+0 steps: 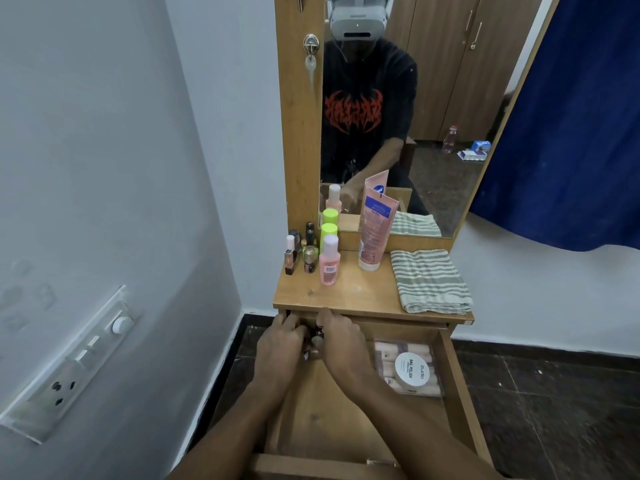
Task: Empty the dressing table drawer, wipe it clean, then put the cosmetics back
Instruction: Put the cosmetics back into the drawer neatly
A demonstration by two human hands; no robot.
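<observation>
**Both hands at the back left of the open drawer**

The drawer [464, 393] of the dressing table is seen pulled fully out, with both forearms stretched over its wooden floor. The left hand [280, 344] and the right hand [341, 341] are brought together in the drawer's back left corner, just under the tabletop [363, 292] edge. A few small bottles [314, 338] are glimpsed between them. The left fingers are curled in round these bottles. The right thumb is laid against them and its fingers are reached up under the edge, but whether that hand grips anything cannot be told.

At the drawer's right side a clear pack [384, 355] of pale tubes is left lying, with a white round tub [414, 371] marked "nail polish" set on it.

On the tabletop a row of cosmetics is stood upright at the left: small nail polish bottles [310, 258], a pink bottle [328, 263], a green-capped bottle [329, 230] and a tall pink tube [375, 226]. A folded striped cloth [429, 280] is laid at the right. Behind them the mirror [450, 98] is mounted, and a blue curtain [571, 116] is hung to its right.
</observation>
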